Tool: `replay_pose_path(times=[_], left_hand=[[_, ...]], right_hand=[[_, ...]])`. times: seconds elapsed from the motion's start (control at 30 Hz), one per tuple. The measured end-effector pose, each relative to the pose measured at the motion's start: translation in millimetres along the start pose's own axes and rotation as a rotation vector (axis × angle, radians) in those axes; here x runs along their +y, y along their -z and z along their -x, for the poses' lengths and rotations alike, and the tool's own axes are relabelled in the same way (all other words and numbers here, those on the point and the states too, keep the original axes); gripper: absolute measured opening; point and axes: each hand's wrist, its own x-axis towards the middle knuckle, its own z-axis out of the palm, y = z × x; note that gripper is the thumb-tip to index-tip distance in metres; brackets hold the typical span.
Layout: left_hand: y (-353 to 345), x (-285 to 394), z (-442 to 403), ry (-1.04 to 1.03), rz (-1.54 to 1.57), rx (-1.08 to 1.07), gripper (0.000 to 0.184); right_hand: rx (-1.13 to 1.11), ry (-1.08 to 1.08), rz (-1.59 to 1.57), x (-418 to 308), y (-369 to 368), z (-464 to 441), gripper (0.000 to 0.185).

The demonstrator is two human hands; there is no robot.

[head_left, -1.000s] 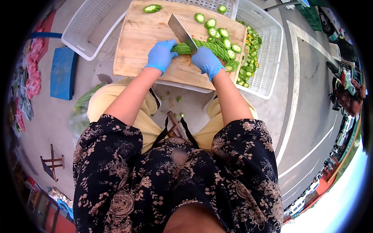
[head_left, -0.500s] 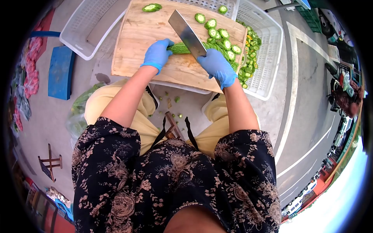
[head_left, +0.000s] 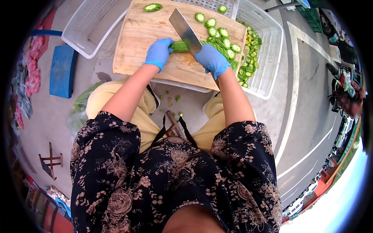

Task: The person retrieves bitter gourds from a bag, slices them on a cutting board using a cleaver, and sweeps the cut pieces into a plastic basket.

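In a blue glove, my left hand (head_left: 158,53) is closed round the left end of a green bitter melon (head_left: 179,47) on a wooden cutting board (head_left: 142,33). My right hand (head_left: 212,59), also gloved in blue, grips a cleaver (head_left: 184,29); its broad blade slants up and left across the melon. Part of the melon is hidden by the blade and the right hand. Round bitter melon slices (head_left: 217,33) lie on the board's right side. A single cut piece (head_left: 152,7) rests near its far left edge.
At the board's right, a white crate (head_left: 275,58) holds many slices. Another white crate (head_left: 74,40) stands at the left, near a blue stool (head_left: 62,72). A plastic bag of green produce (head_left: 81,105) sits beside my left leg. Scraps lie on the floor between my feet.
My right hand and the cleaver's handle end have shifted slightly left along the melon. The left hand stays on the melon's end. The whole view has shifted a little.
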Motion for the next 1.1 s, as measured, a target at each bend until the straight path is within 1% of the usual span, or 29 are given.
replay_pose_path(times=[0.1, 0.17, 0.2, 0.27, 0.3, 0.37, 0.4, 0.5, 0.6, 0.73, 1.1], left_hand=[[3.8, -1.2, -0.9, 0.015, -0.037, -0.044, 0.024], [1.9, -3.0, 1.1, -0.027, -0.044, 0.004, 0.025], [-0.7, -4.4, 4.5, -0.042, -0.042, 0.030, 0.025], [-3.3, -6.5, 5.2, -0.037, -0.015, -0.004, 0.026], [-1.5, -6.1, 1.9, -0.040, -0.005, -0.016, 0.027], [-0.6, -5.0, 2.2, -0.039, -0.079, -0.018, 0.026], [3.6, -1.3, 2.9, -0.036, -0.117, -0.018, 0.026], [14.8, 7.3, 6.1, 0.011, -0.109, -0.052, 0.026], [18.2, 7.1, 5.2, 0.123, -0.119, -0.087, 0.027], [19.1, 4.5, 4.0, 0.142, -0.127, -0.089, 0.029], [20.4, 10.1, 3.6, 0.110, -0.162, -0.102, 0.024]], right_hand=[[0.029, 0.038, 0.115, -13.4, 4.9, 12.8, 0.027], [0.020, 0.057, 0.175, -16.4, 8.9, 19.0, 0.026], [0.001, 0.023, 0.138, -16.1, 7.1, 18.3, 0.026], [-0.032, -0.041, 0.073, -18.3, 4.6, 13.9, 0.026], [0.009, -0.010, 0.106, -16.4, -1.9, 5.0, 0.026], [0.093, 0.058, 0.158, -3.7, -29.6, -22.4, 0.025], [0.163, 0.107, 0.239, -7.9, -32.9, -24.4, 0.025], [0.043, 0.024, -0.039, -2.5, -22.1, -19.4, 0.026], [0.125, 0.038, -0.104, 9.8, -22.0, -19.2, 0.028], [0.153, 0.096, -0.107, 6.4, -5.2, 9.0, 0.031], [0.022, 0.018, 0.007, -5.1, 2.5, 23.5, 0.030]])
